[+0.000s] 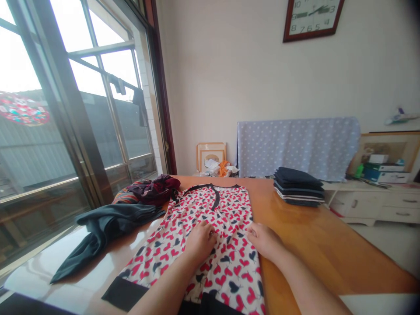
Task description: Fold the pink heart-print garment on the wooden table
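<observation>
A white garment [229, 262] printed with pink and dark hearts lies spread on the table, with black trim at its far end and black bands at its near end. My left hand [201, 239] rests on the middle of it, fingers curled in against the fabric. At the garment's right edge, my right hand [264, 239] is closed, thumb and fingers pinching the cloth. Left of the garment lies a crumpled dark green piece of clothing [108, 225]. Behind that is a heap of dark red patterned cloth [147, 190].
A stack of folded dark clothes [297, 186] stands at the table's far right. The wooden table [305, 245] runs beside a large window on the left. Past it are a polka-dot cloth cover [295, 146], picture frames [211, 151] and a white cabinet [377, 205].
</observation>
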